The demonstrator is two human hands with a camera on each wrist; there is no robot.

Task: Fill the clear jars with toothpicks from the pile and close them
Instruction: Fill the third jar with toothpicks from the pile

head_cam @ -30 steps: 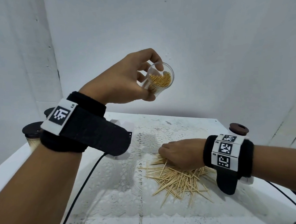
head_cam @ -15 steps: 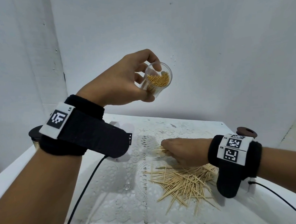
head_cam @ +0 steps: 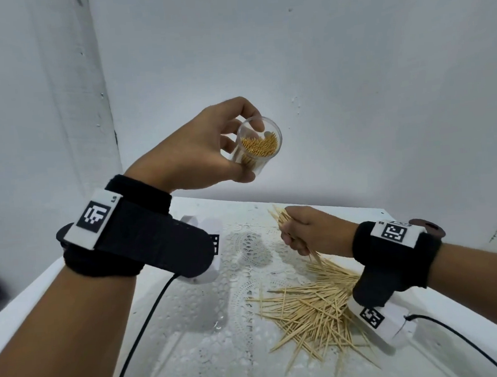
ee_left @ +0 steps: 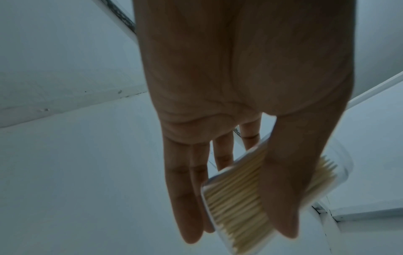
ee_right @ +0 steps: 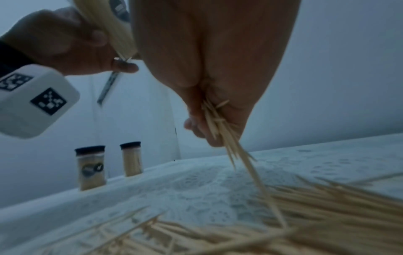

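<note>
White walls close in behind a white table covered with a lace cloth. From the head view, the left hand is raised above the table's far edge, fingers and thumb curled round a clear jar, tilted with its open mouth toward the camera and partly filled with toothpicks. Below it, the right hand closes in a fist on a bunch of toothpicks just over the pile, which sprawls near the table's right edge. A dark lid shows behind the right wrist.

Seen from the left wrist, the thumb presses the jar against the fingers behind it; the toothpicks inside lie packed side by side.

On the right wrist view, the fingers pinch the bunch, its ends splaying down toward the pile; whether they touch it is hard to tell through the blur. Two capped jars stand upright, just apart, at the table's far left edge, both apparently full.
</note>
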